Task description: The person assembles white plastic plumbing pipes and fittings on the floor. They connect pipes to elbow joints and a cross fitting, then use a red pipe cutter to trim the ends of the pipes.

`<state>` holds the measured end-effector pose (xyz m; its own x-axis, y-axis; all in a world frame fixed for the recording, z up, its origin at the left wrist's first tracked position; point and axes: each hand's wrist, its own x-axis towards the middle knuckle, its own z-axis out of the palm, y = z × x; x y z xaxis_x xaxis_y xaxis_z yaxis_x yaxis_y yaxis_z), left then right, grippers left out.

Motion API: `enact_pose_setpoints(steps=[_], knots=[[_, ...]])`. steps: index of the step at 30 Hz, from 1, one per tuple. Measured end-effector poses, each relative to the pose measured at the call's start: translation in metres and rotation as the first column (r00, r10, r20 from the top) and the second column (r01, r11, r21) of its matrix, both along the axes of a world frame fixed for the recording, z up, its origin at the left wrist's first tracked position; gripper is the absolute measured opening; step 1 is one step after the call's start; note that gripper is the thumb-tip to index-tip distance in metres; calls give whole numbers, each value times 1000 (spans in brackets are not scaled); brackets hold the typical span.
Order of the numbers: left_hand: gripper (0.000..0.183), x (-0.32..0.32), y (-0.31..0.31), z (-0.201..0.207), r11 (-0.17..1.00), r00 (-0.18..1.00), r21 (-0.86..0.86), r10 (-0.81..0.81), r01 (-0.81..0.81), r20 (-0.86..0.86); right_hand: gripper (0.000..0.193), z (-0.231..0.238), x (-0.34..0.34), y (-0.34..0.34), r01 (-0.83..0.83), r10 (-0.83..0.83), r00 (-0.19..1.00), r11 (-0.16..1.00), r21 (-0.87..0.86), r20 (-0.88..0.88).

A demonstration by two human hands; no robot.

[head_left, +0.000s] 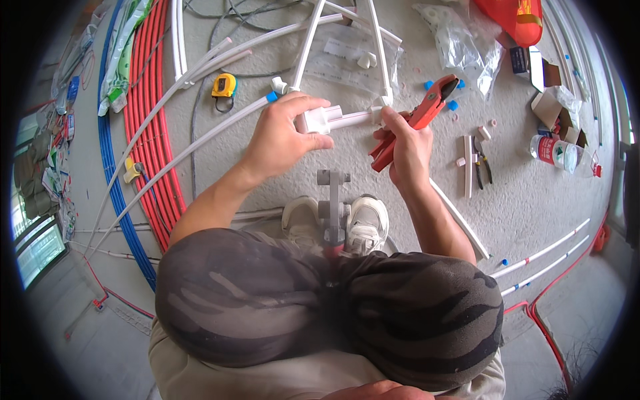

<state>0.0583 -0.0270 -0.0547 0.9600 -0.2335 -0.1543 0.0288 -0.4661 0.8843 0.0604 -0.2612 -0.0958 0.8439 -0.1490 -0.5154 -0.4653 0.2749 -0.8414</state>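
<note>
My left hand (pixel 280 130) is closed round a blocky white plastic pipe fitting (pixel 315 122), thumb and fingers on opposite sides. From it a short white pipe with a pink stripe (pixel 352 121) runs right towards a white elbow (pixel 380 105), which joins a longer white pipe (pixel 379 50) reaching away. My right hand (pixel 410 143) grips a red pipe cutter (pixel 427 112), its dark blade pointing up and right; my thumb lies near the elbow. Below, between my shoes, stands a grey tool with round heads (pixel 333 203), like a pipe fusion welder.
A yellow tape measure (pixel 225 85) lies left, beside red pipes (pixel 143 100) and blue pipes (pixel 110 160). Pliers (pixel 481 163) and a pipe offcut (pixel 468 167) lie right. Further right are a plastic bottle (pixel 555 153) and an open carton (pixel 552 110). Clear bags (pixel 460 33) lie ahead.
</note>
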Motion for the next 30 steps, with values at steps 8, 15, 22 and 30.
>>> enact_pose_setpoints(steps=[8,15,22,30], knots=[[57,9,4,-11,999,993,-44,-33,28,-112,29,-7,4,1,2,-3,999,1000,-24,-41],[56,11,3,-16,997,994,-12,-73,72,-87,30,-12,5,-2,0,-3,997,999,-44,-72],[53,14,-1,-14,998,992,-34,-61,57,-111,30,-14,6,-2,21,-24,996,999,-43,-82],[53,13,-1,-19,997,993,-6,-72,72,-88,27,-19,6,-2,39,-41,998,998,-47,-55]])
